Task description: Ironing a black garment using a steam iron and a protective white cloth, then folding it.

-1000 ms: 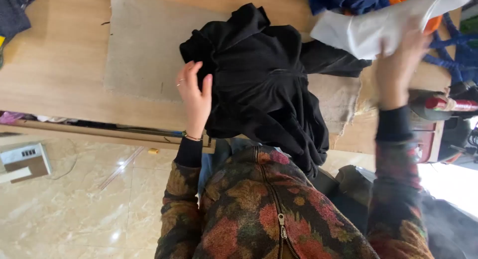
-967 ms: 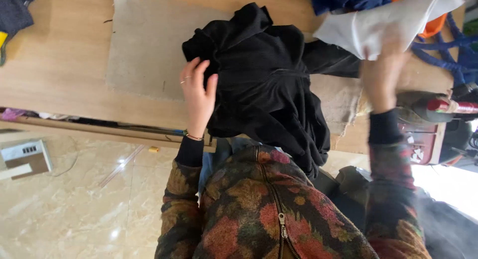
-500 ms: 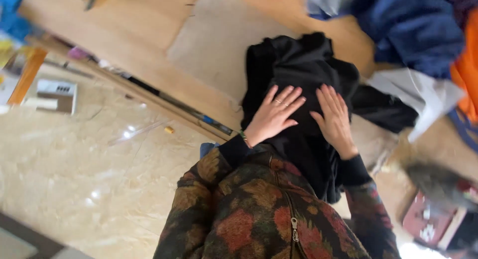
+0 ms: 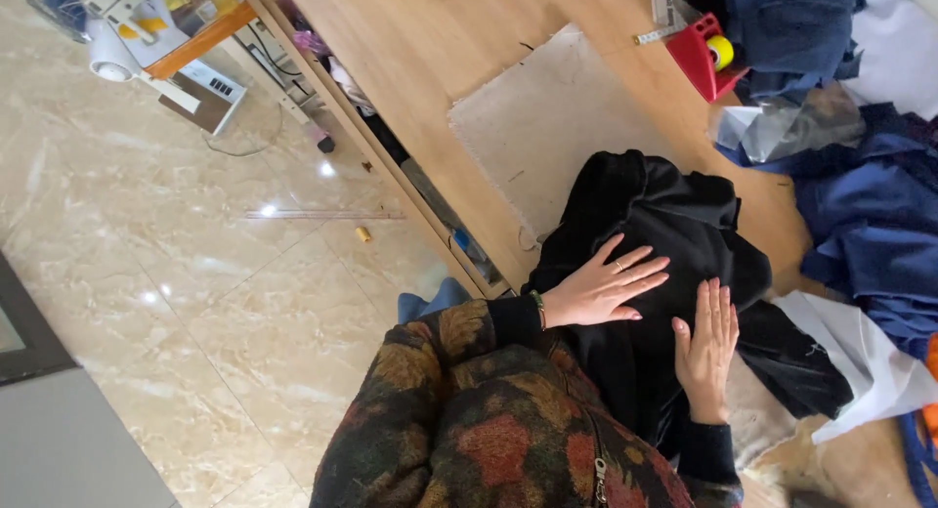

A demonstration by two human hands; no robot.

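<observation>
A black garment [image 4: 674,225] lies bunched on a beige pad [image 4: 557,127] on the wooden table [image 4: 430,39] and hangs over the near edge. My left hand [image 4: 606,285] lies flat on the garment, fingers spread, a ring on one finger. My right hand [image 4: 705,347] rests flat on the same cloth just beside it, fingers together and pointing away from me. Neither hand grips anything. A white cloth [image 4: 865,366] lies on the table to the right of my right hand.
Blue fabric [image 4: 870,215] is piled at the table's right, with a red holder [image 4: 699,59] and a yellow spool [image 4: 721,51] behind it. Crumpled clear plastic [image 4: 782,127] sits nearby. A marble floor [image 4: 195,303] spreads left, with a white device [image 4: 210,93] under a bench.
My right hand let go of the white cloth it held up and came down flat onto the black garment beside the left hand. The view has swung left.
</observation>
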